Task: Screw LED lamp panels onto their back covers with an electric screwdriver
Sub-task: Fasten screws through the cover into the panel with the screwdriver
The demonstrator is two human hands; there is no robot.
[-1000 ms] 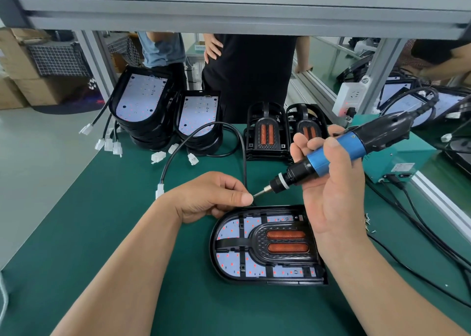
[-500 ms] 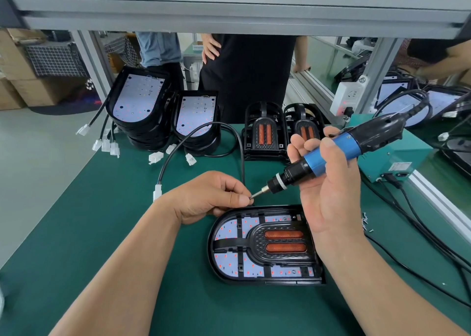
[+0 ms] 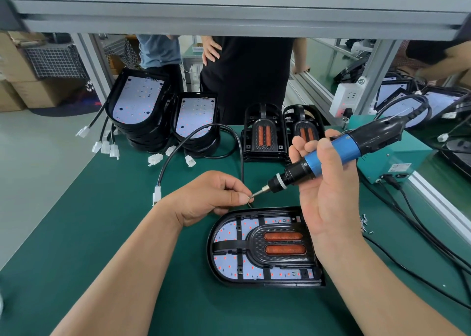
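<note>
your right hand (image 3: 328, 195) grips the driver (image 3: 331, 155). your left hand (image 3: 214, 198) pinches a tiny screw (image 3: 250, 196) at its tip. the lamp (image 3: 254, 249) lies flat on the green mat (image 3: 102, 233), just below both hands.

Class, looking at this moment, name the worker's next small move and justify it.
Probably lower the electric screwdriver to the lamp panel: the left hand pinches what looks like a screw at its bit tip, while the right hand holds the tool tilted above the panel.
</note>
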